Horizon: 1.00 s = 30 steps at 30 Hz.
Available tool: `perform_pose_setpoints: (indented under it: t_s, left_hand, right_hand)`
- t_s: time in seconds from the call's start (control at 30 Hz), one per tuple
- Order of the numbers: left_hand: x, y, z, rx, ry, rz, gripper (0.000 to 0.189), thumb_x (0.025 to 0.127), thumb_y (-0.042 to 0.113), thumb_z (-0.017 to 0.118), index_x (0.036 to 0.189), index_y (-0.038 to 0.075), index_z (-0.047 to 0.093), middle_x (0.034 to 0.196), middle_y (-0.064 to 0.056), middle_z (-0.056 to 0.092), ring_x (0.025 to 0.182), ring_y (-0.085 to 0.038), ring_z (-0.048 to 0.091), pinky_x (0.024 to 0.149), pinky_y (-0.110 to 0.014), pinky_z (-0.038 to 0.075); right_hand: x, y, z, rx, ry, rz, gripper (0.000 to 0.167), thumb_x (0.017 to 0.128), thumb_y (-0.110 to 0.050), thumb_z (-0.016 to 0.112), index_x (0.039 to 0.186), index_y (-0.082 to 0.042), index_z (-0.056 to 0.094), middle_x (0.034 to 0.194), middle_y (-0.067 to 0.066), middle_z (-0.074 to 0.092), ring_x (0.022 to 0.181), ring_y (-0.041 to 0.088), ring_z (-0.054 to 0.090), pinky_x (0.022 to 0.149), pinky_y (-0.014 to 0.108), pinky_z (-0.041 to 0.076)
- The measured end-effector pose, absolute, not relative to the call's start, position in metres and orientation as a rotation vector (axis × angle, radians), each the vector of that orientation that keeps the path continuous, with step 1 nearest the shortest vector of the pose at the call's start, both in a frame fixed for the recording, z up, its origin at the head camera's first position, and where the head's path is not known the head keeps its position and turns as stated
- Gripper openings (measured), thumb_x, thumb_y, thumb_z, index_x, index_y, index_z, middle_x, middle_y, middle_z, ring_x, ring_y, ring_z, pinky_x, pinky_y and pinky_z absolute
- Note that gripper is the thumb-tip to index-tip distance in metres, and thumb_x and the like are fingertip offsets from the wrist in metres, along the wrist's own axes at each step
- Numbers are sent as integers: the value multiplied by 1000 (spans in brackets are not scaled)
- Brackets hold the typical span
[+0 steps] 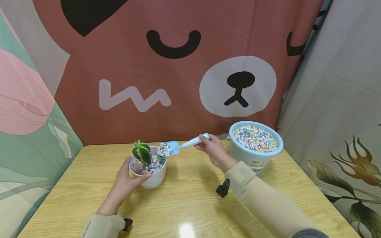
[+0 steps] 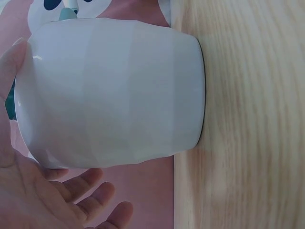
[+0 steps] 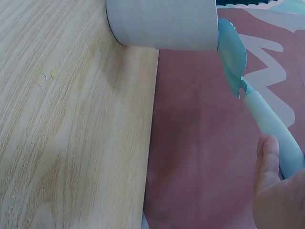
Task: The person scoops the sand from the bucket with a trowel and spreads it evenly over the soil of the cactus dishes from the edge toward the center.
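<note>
A white flower pot point(image 1: 154, 182) stands on the table at centre left, with a green cactus point(image 1: 141, 152) leaning inside. Colourful pebbles point(image 1: 155, 164) lie in the pot, mostly on its right side. My left hand point(image 1: 125, 183) holds the pot from the left, thumb at the front rim; in the left wrist view its other fingers point(image 2: 102, 194) spread beside the white wall. By its handle, my right hand point(image 1: 216, 151) grips a light blue toy shovel point(image 1: 190, 142). The shovel's blade point(image 3: 232, 52) is at the pot's right rim, bearing a heap of pebbles point(image 1: 163, 150).
At the back right of the wooden table point(image 1: 184, 201) stands a light blue bucket point(image 1: 241, 154) filled with colourful pebbles point(image 1: 255, 138). A brown curtain point(image 1: 178, 122) with a bear face hangs right behind the table. Patterned curtains flank both sides.
</note>
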State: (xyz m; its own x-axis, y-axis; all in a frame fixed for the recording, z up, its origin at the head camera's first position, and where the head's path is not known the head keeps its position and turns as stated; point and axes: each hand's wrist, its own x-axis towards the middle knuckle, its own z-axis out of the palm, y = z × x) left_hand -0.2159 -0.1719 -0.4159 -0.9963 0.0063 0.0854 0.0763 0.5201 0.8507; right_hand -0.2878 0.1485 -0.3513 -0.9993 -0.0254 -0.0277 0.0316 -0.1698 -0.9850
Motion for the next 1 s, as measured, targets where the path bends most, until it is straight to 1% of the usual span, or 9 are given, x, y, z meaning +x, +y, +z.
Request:
perform_pose_setpoints:
  t_s: [0.27,0.5,0.7,0.93,1.0]
  left_hand:
    - [-216,-173,-414,-99,-2679,-1489,111,88,36,84,162,-4,13,163,-32,23,150,-48,20,120,-64,20]
    - [-218,-174,-413,-122,-2678,-1527,110,88,34,84,162,-3,13,163,-31,24,151,-46,20,120,-63,20]
    - [-220,-176,-413,-162,-2665,-1530,107,87,32,85,161,-3,16,162,-31,26,150,-46,22,120,-63,20]
    - [-221,-178,-410,-151,-2707,-1517,112,88,33,84,162,-5,9,164,-34,16,152,-49,14,121,-63,16]
    - [-219,-176,-409,-138,-2716,-1496,113,88,33,84,162,-6,9,164,-34,16,152,-50,14,121,-64,16]
  right_hand:
    - [-288,150,-348,16,2021,-2352,21,109,-16,54,113,5,58,107,14,66,87,15,69,83,25,58]
    - [-287,150,-346,13,2057,-2339,22,109,-16,54,114,5,58,108,16,67,89,17,70,87,29,59]
    - [-287,150,-345,-15,2088,-2327,22,109,-16,54,115,5,58,107,16,67,89,17,69,89,31,58]
    - [-286,152,-344,-18,2077,-2322,23,109,-17,55,114,5,59,109,15,67,91,17,69,88,30,58]
    - [-285,152,-344,-15,2073,-2317,22,109,-17,55,114,5,59,110,15,66,91,17,69,88,30,58]
